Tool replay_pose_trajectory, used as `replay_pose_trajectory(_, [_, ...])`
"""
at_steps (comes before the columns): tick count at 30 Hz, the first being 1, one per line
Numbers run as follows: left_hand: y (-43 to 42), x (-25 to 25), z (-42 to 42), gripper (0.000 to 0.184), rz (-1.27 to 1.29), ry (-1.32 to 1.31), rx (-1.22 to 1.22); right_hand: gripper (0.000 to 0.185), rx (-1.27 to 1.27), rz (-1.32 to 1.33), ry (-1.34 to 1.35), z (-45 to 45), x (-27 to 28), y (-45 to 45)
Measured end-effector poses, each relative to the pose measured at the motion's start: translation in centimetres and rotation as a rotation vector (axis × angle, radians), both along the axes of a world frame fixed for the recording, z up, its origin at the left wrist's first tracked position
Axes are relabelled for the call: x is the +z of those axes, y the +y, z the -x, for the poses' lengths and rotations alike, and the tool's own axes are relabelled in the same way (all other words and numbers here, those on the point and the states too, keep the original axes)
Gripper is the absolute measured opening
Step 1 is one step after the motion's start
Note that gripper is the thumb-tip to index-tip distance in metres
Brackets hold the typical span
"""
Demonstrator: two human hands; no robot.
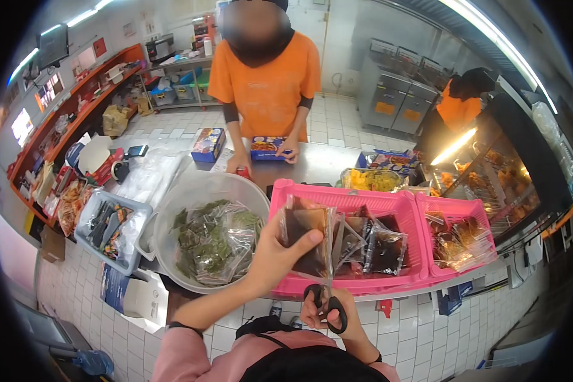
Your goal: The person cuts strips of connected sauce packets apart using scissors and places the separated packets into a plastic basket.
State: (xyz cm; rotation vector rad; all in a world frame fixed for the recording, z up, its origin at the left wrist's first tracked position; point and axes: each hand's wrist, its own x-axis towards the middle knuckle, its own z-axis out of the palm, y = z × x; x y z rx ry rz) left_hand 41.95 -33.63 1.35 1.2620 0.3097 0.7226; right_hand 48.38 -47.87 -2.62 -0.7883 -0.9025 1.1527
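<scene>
My left hand [270,258] grips several clear sachets of dark sauce [305,223], thumb across the front, above the left part of a pink plastic basket [382,198]. Just below, my right hand [347,304] is closed around black-handled scissors [339,318], their blades pointing up at the sachets' lower right edge. Whether the blades are cutting is too small to tell. More dark sauce sachets [386,248] lie in the basket. A smaller pink basket [487,258] on the right holds sachets of amber-brown contents [455,239].
A large clear tub [165,245] with bagged green leaves stands left of the basket. Beyond it is a grey bin [124,264] of black cutlery. Across the steel table, a co-worker [264,83] handles a blue box [267,148]. A lit food display [522,159] stands at right.
</scene>
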Motion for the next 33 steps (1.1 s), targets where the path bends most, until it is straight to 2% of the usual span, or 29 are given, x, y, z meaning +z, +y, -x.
replay_pose_trajectory(7, [-0.6, -1.1, -0.3, 0.039, -0.03, -0.033, 0.003, 0.047, -0.007, 0.046, 0.077, 0.6, 0.0, -1.0])
replay_pose_trajectory(16, [-1.0, -0.8, -0.4, 0.041, -0.023, 0.02, -0.116, 0.048, -0.034, 0.032, 0.115, 0.1, 0.0, -1.2])
replay_pose_trajectory(18, [-0.8, -0.5, -0.4, 0.039, -0.043, 0.144, -0.078, 0.049, -0.072, 0.088, 0.097, 0.2, 0.0, -1.2])
replay_pose_trajectory(21, [-0.1, -0.6, -0.3, 0.038, -0.134, 0.186, -0.149, 0.051, -0.039, 0.075, 0.155, 0.0, -0.1, -1.0])
replay_pose_trajectory(28, [0.3, 0.3, -0.8, 0.039, -0.121, 0.214, -0.18, 0.053, -0.116, 0.093, 0.217, -0.5, -0.3, -1.4])
replay_pose_trajectory(30, [0.8, 0.9, -1.3, 0.04, -0.251, 0.178, -0.087, 0.054, -0.191, 0.084, 0.227, -0.5, 0.3, -2.0])
replay_pose_trajectory(31, [2.0, 0.8, -1.7, 0.05, -0.474, 0.291, -0.003, 0.055, -0.278, 0.058, 0.28, -1.1, 0.2, -3.0])
replay_pose_trajectory(33, [2.2, 2.6, -1.9, 0.065, -0.589, 0.312, -0.036, 0.057, -0.397, 0.018, 0.328, -2.1, 0.0, -4.5])
